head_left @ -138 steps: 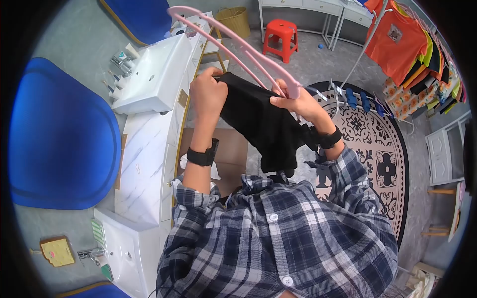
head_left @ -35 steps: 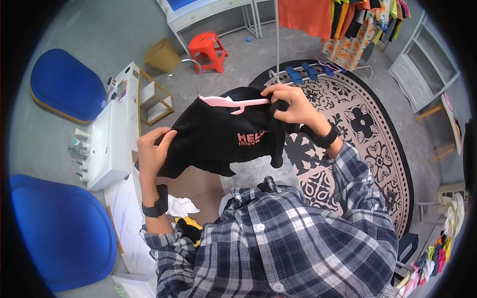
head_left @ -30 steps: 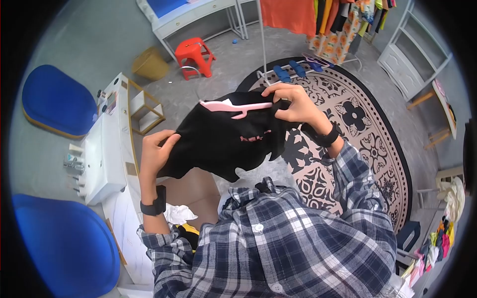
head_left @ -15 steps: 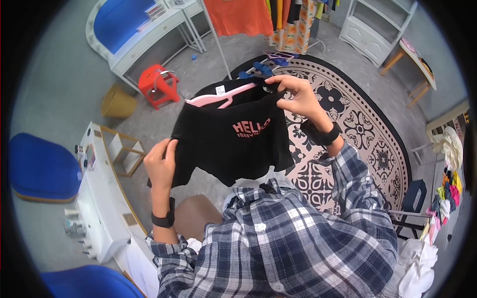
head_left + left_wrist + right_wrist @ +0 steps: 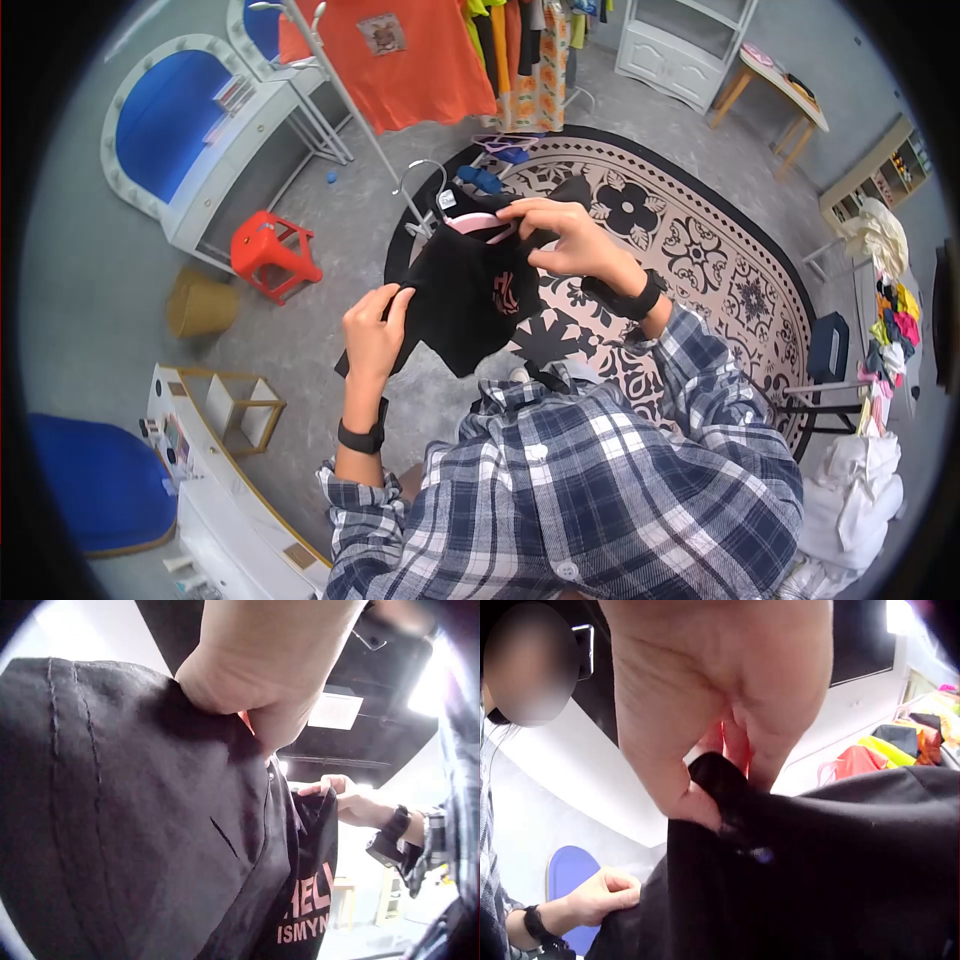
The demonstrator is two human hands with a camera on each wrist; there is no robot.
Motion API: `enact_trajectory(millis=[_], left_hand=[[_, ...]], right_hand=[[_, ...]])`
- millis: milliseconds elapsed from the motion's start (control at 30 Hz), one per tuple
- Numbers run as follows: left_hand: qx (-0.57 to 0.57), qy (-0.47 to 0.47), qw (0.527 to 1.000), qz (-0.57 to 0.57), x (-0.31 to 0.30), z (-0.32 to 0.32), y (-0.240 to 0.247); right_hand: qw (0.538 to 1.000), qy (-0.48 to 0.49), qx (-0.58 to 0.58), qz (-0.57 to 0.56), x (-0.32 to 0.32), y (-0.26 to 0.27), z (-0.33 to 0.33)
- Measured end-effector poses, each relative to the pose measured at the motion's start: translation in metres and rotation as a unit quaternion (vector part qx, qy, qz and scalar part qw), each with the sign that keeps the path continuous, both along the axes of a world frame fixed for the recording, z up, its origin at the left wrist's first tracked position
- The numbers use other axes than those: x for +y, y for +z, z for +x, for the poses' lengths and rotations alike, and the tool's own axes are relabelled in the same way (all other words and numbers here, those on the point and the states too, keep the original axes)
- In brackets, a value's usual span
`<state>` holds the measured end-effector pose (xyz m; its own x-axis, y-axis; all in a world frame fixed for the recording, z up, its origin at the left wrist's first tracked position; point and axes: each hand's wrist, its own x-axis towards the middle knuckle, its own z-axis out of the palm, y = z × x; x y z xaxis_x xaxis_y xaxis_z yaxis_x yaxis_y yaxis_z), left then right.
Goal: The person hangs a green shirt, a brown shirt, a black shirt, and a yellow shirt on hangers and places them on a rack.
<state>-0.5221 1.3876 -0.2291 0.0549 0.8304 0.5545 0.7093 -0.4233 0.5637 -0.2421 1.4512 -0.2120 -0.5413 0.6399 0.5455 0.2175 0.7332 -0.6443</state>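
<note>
A black T-shirt (image 5: 455,290) with pink lettering hangs between my two hands in the head view. Inside its neck is a pink hanger (image 5: 478,224), whose metal hook rises above the collar. My left hand (image 5: 375,335) pinches the shirt at one shoulder or sleeve edge. At the other side, my right hand (image 5: 570,240) pinches the fabric near the collar, thumb below and fingers above. In the left wrist view the shirt's stitched hem (image 5: 75,750) fills the near side. The right wrist view has the right thumb and fingers (image 5: 697,806) gripping a fold of black cloth.
Beyond the shirt stands a clothes rack with an orange shirt (image 5: 420,70) and other garments. A red stool (image 5: 275,255) and a wicker basket (image 5: 200,303) are on the left. A patterned rug (image 5: 690,250) covers the floor ahead. White cloth (image 5: 850,500) hangs at right.
Earlier the hanger stuck far out of the bunched shirt; now it sits inside the neck with the hook up. The view has turned right toward the rack, and the hands have come closer together.
</note>
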Motion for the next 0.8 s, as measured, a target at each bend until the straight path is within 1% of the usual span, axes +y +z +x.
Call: enact_trajectory(millis=[100,167,200,233,300,333,367,433,467,533,567,633,667,733,767,800], left_hand=[[-0.025,-0.018,0.999,-0.015,0.039,0.006,-0.001],[-0.035,-0.024,0.999,-0.013,0.068,0.010,0.001],[-0.047,-0.042,0.998,-0.017,0.083,0.012,0.002],[-0.058,-0.061,0.996,-0.021,0.098,0.016,0.003],[-0.059,-0.075,0.995,-0.027,0.127,0.031,0.008],[-0.057,-0.092,0.994,-0.018,0.143,0.041,0.010],[-0.056,-0.109,0.992,-0.009,0.159,0.051,0.012],[-0.055,-0.129,0.990,-0.030,0.188,0.071,0.017],[-0.027,-0.138,0.990,-0.018,0.205,0.080,0.020],[0.031,-0.144,0.989,0.016,0.239,0.087,0.020],[0.010,-0.110,0.994,-0.027,0.254,0.091,0.015],[0.057,-0.061,0.995,-0.047,0.286,0.104,0.009],[0.060,-0.064,0.995,-0.043,0.304,0.113,0.009],[0.029,-0.010,0.994,-0.102,0.333,0.137,0.012],[0.028,-0.015,0.995,-0.095,0.348,0.145,0.011],[-0.011,0.010,0.995,-0.095,0.364,0.150,0.006]], right_hand=[[0.998,-0.027,-0.054,0.014,0.009,0.008,0.017],[0.991,-0.113,-0.038,0.057,0.034,0.008,0.044],[0.982,-0.165,-0.062,0.068,0.045,0.014,0.059],[0.972,-0.197,-0.082,0.096,0.059,0.015,0.071],[0.970,-0.192,-0.140,0.059,0.088,0.011,0.098],[0.966,-0.176,-0.170,0.082,0.105,0.007,0.108],[0.965,-0.182,-0.169,0.082,0.116,0.004,0.121],[0.973,-0.196,-0.122,0.019,0.138,0.005,0.143],[0.969,-0.223,-0.092,0.055,0.151,0.003,0.159],[0.964,-0.251,-0.068,0.048,0.167,0.020,0.192],[0.959,-0.273,-0.059,0.040,0.175,0.025,0.212],[0.954,-0.290,-0.059,0.042,0.194,0.035,0.249],[0.952,-0.297,-0.057,0.045,0.207,0.040,0.268],[0.947,-0.313,-0.054,0.051,0.228,0.048,0.307],[0.945,-0.318,-0.054,0.057,0.236,0.052,0.327],[0.937,-0.343,-0.039,0.054,0.243,0.056,0.347]])
